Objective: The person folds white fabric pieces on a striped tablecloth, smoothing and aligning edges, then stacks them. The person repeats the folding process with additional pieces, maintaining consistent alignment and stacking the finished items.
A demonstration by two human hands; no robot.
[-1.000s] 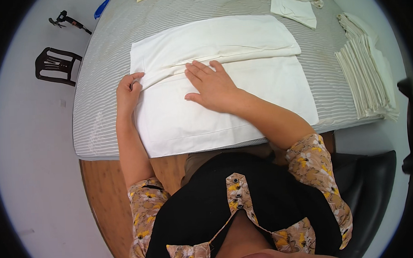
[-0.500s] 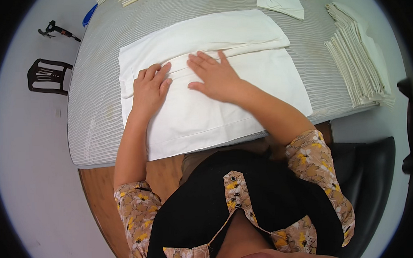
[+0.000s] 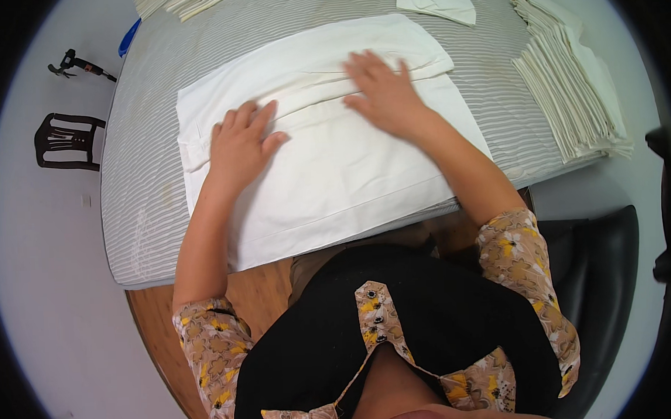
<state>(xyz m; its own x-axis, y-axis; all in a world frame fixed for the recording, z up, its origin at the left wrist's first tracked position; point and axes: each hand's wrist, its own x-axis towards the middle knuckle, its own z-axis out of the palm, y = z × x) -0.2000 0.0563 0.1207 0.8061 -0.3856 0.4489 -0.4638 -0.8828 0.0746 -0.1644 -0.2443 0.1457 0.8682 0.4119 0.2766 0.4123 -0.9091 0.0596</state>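
A white rectangular cloth (image 3: 349,183), perhaps a pillowcase, is spread over a striped mattress in front of me. A raised fold crosses its far half from left to right. My left hand (image 3: 241,146) rests flat on the cloth's left side, with its fingertips by the fold and its thumb apart. My right hand (image 3: 387,93) lies over the fold farther right, fingers spread and slightly smeared by motion. Neither hand grips anything.
The striped mattress (image 3: 146,172) bears a tall stack of folded cream cloths (image 3: 567,83) at the right. More cloth pieces (image 3: 438,3) lie at the far edge. A dark chair (image 3: 68,141) stands left of the mattress, and a black padded seat (image 3: 593,274) is at my right.
My right hand has slid right and away from me along the fold, widening the gap between my hands. The left hand stays nearly in place. The whole view has shifted slightly.
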